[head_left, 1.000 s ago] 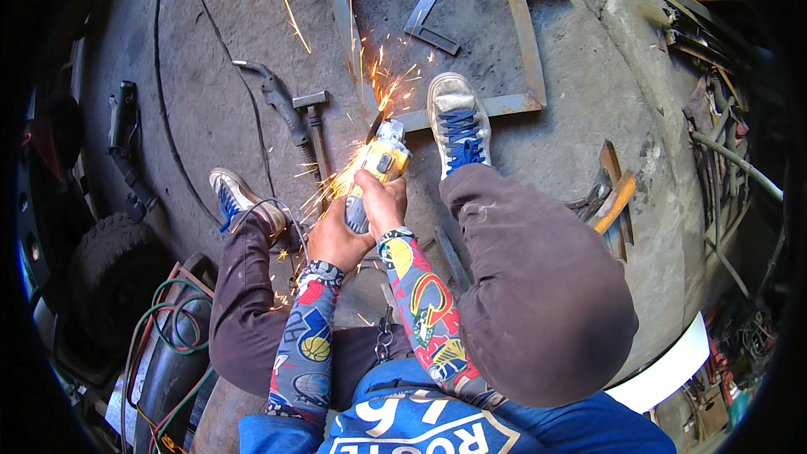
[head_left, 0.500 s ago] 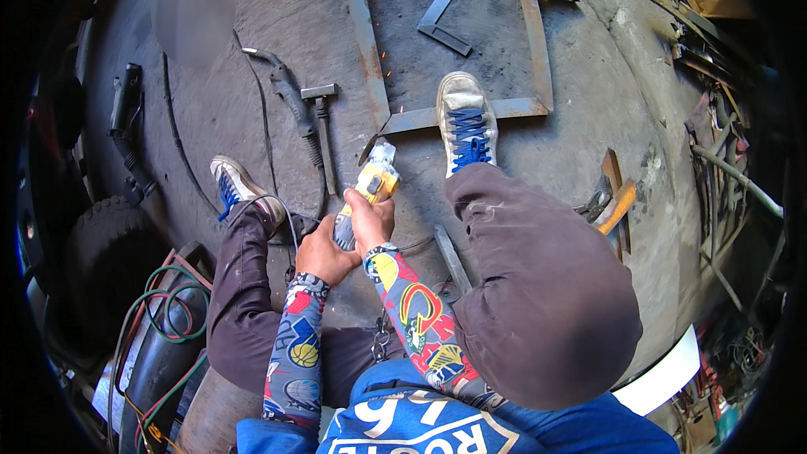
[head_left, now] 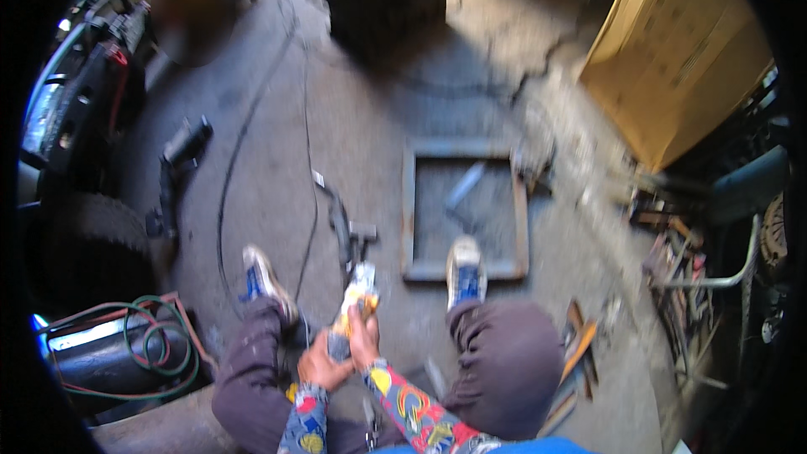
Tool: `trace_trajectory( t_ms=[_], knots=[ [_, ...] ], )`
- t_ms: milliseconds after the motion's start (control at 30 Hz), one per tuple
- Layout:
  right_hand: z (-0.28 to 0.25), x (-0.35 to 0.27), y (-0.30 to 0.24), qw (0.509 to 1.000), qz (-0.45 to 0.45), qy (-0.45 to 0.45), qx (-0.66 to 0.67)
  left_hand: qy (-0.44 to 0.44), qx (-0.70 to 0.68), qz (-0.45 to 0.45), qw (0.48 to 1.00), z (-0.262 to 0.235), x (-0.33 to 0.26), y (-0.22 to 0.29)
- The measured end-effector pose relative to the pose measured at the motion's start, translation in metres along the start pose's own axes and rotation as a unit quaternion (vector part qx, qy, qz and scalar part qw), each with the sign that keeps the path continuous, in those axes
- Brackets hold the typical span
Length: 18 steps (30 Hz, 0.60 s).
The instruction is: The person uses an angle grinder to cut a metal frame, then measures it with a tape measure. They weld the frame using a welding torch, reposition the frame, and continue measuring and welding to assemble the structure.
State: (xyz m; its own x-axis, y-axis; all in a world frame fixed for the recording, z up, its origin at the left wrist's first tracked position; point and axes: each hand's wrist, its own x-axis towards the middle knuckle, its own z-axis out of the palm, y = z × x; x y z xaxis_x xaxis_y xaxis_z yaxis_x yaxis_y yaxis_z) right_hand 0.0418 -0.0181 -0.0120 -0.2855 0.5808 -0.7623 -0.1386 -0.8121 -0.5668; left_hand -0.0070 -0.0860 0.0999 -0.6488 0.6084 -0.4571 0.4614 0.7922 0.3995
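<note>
Grey concrete floor [head_left: 370,143] spreads out ahead of me, rough and dusty, with the widest bare stretch running from my knees up toward the dark shapes at the far end. Between my legs I hold a yellow angle grinder [head_left: 355,296]: my left hand [head_left: 322,365] is wrapped around its rear body and my right hand [head_left: 365,338] is closed over the middle, fingers curled tight on it, its head pointing away from me just above the floor. A rectangular steel frame [head_left: 409,214] lies flat just beyond it; my right shoe [head_left: 465,270] rests against the frame's near rail, and a short metal strip [head_left: 465,185] lies loose inside it. My left shoe [head_left: 262,273] sits well apart, out to the left.

Just beside the grinder's head a hammer [head_left: 353,240] lies on the floor, and a thin black cable [head_left: 235,168] snakes away along the left, so the room on that side is narrower. Green hose [head_left: 155,336] coils over a dark box at my lower left, next to a tyre [head_left: 71,244]. On the right, metal scraps and an orange-handled tool [head_left: 580,349] crowd the floor's edge.

A large tan cardboard sheet [head_left: 672,59] leans at the upper right, plain and slanted; any marks on it are too blurred to tell.
</note>
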Motion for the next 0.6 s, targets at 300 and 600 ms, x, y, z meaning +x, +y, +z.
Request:
trace_trajectory(
  t_ms=[300, 600],
  knots=[
    [-0.006, -0.056, -0.08, 0.953, -0.227, -0.167, -0.115, 0.098, -0.168, 0.058, 0.979, -0.012, -0.043, 0.01],
    [-0.036, -0.142, -0.138, 0.895, -0.254, -0.306, -0.201, -0.175, -0.493, 0.132, 0.842, -0.012, -0.058, 0.008]
  ],
)
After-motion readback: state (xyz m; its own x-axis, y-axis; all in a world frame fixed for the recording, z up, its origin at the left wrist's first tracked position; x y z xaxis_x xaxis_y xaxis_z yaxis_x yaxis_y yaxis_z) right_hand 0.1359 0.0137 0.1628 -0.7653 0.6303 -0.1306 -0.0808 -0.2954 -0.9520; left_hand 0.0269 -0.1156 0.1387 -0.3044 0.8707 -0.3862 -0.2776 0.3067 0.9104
